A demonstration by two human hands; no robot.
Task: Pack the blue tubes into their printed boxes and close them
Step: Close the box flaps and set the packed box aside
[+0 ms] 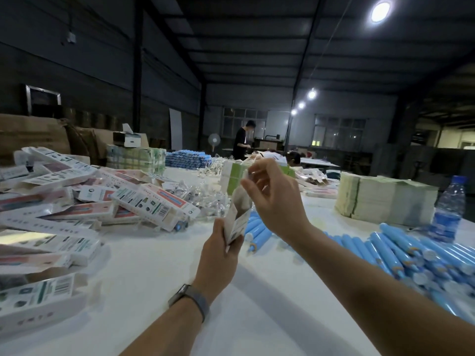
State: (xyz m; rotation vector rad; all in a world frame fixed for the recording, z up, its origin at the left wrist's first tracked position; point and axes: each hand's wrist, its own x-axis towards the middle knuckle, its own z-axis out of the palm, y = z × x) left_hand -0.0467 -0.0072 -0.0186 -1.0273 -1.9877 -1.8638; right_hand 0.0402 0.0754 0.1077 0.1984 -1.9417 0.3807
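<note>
Left hand (218,255) grips the lower end of a printed box (237,217), held upright above the white desk (159,273). Right hand (275,199) pinches at the box's top end – what's between the fingers is too blurred to tell. Blue tubes (401,250) lie heaped on the right – filled boxes (77,201) piled left. Water bottle (448,209) stands far right.

Two bare forearms, no sleeves in view; a grey wristband (189,300) with a dark rectangular face circles the left wrist, toward seven o'clock from the left hand (218,255); right hand (276,199) wears nothing.
</note>
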